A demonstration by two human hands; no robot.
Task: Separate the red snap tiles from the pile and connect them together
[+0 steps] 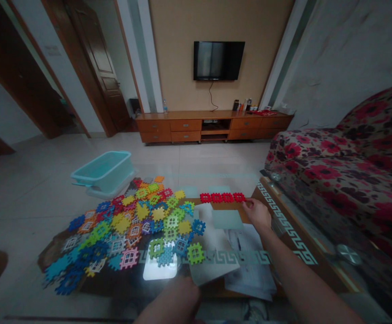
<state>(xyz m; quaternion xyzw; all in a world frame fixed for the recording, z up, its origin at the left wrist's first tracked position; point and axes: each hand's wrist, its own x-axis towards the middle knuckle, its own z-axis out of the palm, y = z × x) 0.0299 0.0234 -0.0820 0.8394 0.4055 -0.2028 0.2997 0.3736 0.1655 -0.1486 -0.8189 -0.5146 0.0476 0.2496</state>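
A pile of several colourful interlocking plastic tiles (128, 225) lies spread over the left half of a glass-topped table (284, 220). A short row of joined red tiles (222, 197) lies flat at the table's far side. My right hand (257, 213) reaches forward and pinches the row's right end, fingers closed on it. My left hand (174, 300) rests at the near edge of the table, curled; its fingers are hidden below the frame edge. A green tile (196, 253) lies nearest to it.
Papers (250, 265) lie under the glass near my right forearm. A light blue plastic tub (104, 171) stands on the tiled floor beyond the table. A floral sofa (344, 166) lines the right side. A wooden TV cabinet (212, 126) stands against the far wall.
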